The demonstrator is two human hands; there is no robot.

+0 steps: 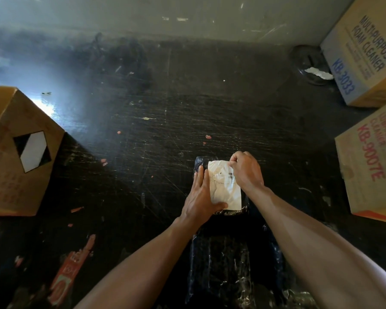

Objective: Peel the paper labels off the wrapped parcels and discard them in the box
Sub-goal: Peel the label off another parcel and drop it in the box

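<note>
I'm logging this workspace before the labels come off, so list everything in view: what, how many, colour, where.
wrapped parcels: 2, black, centre; farther parcel under the hands, nearer parcel between the forearms
paper label: 1, white, on the farther parcel's top
open box: 1, brown cardboard, left edge
printed cartons: 2, tan, right edge; blue-lettered carton behind, red-lettered carton in front
round object: 1, dark, beside the blue-lettered carton, white scrap on it
red scraps: several, scattered on the dark scratched surface
left hand: pressing flat on parcel and label
right hand: fingers pinching the label's far corner
</note>
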